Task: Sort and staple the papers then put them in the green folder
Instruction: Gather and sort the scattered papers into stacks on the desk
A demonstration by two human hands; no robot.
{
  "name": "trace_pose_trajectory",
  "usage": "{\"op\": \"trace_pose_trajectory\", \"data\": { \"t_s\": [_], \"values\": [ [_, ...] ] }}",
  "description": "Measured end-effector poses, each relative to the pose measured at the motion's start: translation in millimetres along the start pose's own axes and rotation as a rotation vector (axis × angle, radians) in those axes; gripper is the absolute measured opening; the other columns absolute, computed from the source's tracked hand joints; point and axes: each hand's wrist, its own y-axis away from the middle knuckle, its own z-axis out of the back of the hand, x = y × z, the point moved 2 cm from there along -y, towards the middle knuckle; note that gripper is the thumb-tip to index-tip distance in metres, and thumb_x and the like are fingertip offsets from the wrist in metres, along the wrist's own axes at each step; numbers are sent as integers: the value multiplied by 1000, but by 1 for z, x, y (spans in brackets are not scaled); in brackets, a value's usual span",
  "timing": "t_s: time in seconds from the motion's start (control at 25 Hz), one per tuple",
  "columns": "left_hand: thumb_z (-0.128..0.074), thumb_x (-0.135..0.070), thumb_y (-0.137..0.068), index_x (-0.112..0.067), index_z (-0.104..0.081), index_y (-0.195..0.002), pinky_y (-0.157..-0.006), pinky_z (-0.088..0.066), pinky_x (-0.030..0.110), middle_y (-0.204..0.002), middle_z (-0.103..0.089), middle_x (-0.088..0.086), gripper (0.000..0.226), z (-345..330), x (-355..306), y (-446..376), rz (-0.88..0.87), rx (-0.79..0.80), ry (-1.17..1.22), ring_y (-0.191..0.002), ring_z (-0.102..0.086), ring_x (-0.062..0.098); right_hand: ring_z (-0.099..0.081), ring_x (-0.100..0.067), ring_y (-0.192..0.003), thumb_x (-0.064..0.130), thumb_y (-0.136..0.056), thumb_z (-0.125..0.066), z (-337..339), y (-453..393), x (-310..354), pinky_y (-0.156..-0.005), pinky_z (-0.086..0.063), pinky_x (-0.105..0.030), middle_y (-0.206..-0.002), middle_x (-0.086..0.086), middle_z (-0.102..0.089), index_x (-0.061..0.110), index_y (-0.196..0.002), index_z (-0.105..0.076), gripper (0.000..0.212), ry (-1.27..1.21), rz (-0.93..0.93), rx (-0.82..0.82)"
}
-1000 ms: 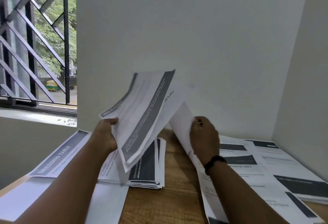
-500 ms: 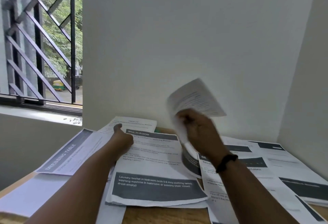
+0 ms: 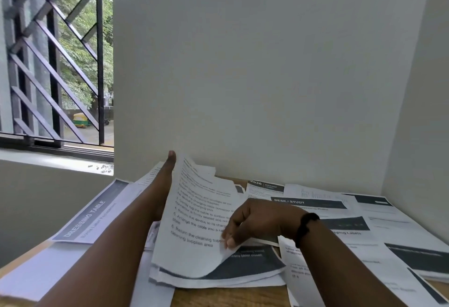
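A: What changes? We see the right hand (image 3: 255,224) now pinching the text sheet (image 3: 194,214) low over the centre pile (image 3: 218,272); half a second ago it was up in the air.

B: Left hand (image 3: 165,185)?

A: Fingers straight, flat behind that sheet's left edge, steadying it. Worktop (image 3: 230,295) shows below.

B: So we're sorting, sheet landing on the pile. No stapler or green folder in view.
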Motion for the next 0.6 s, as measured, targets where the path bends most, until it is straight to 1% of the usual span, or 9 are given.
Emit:
{"op": "trace_pose_trajectory", "data": {
  "t_s": [0.08, 0.12, 0.24, 0.32, 0.36, 0.44, 0.52, 0.56, 0.6],
  "values": [
    [-43, -81, -76, -13, -65, -107, -82, -55, 46, -105, -71, 21, 78, 0, 1, 8, 31, 24, -57, -97, -68, 40, -62, -7, -105, 18, -79, -74, 4, -2, -8, -102, -42, -27, -108, 6, -72, 14, -99, -76, 20, 12, -33, -48],
    [-51, -77, -76, -11, -67, -105, -80, -56, 45, -101, -73, 20, 75, 2, 4, 8, 46, 15, -111, -92, -70, 38, -61, -9, -107, 17, -79, -74, 5, -2, -10, -104, -42, -29, -108, 5, -72, 14, -99, -76, 21, 16, -43, -51],
    [-71, -33, -84, -5, -64, -113, -85, -56, 49, -98, -74, 18, 42, 2, 8, 9, 54, -15, -230, -87, -72, 36, -59, -12, -114, 13, -81, -71, 9, 0, -14, -109, -39, -32, -113, 0, -71, 10, -99, -75, 19, 15, -60, -6],
    [-71, -7, -83, -1, -61, -110, -85, -55, 53, -94, -74, 20, 30, 1, 10, 7, 75, -97, -288, -84, -72, 38, -60, -13, -114, 8, -82, -67, 9, 2, -13, -107, -38, -29, -116, -5, -70, 14, -86, -75, 11, -33, -40, 35],
    [-70, 1, -82, 0, -61, -107, -83, -56, 54, -92, -74, 21, 27, 1, 10, 7, 78, -135, -336, -82, -72, 39, -61, -12, -111, 11, -84, -65, 9, 3, -13, -102, -40, -26, -116, -6, -69, 18, -82, -73, 11, -75, -20, 49],
    [-66, 9, -81, 1, -62, -105, -78, -57, 55, -93, -73, 21, 26, 3, 10, 5, 57, -204, -404, -78, -72, 39, -63, -11, -102, 31, -85, -64, 12, 6, -16, -89, -38, -27, -114, -1, -71, 25, -85, -73, 11, -219, -12, 47],
    [-62, 12, -81, -2, -60, -111, -78, -55, 60, -100, -71, 22, 33, 5, 9, 3, 18, -195, -369, -81, -71, 41, -64, -13, -94, 45, -86, -62, 22, 7, -25, -81, -39, -30, -107, 4, -72, 24, -92, -72, 24, -355, -66, -97],
    [-61, 13, -80, -3, -57, -117, -79, -54, 62, -105, -70, 23, 40, 6, 7, 2, -10, -185, -325, -84, -70, 42, -63, -13, -90, 41, -88, -61, 27, 6, -32, -79, -40, -29, -104, 5, -72, 22, -94, -71, 22, -311, -94, -199],
    [-61, 14, -80, -5, -51, -125, -80, -53, 63, -111, -67, 23, 50, 7, 4, 1, -49, -186, -265, -87, -69, 43, -61, -11, -89, 34, -88, -62, 32, 4, -40, -79, -42, -28, -102, 6, -69, 20, -97, -69, 17, -165, -129, -274]
  ]
}}
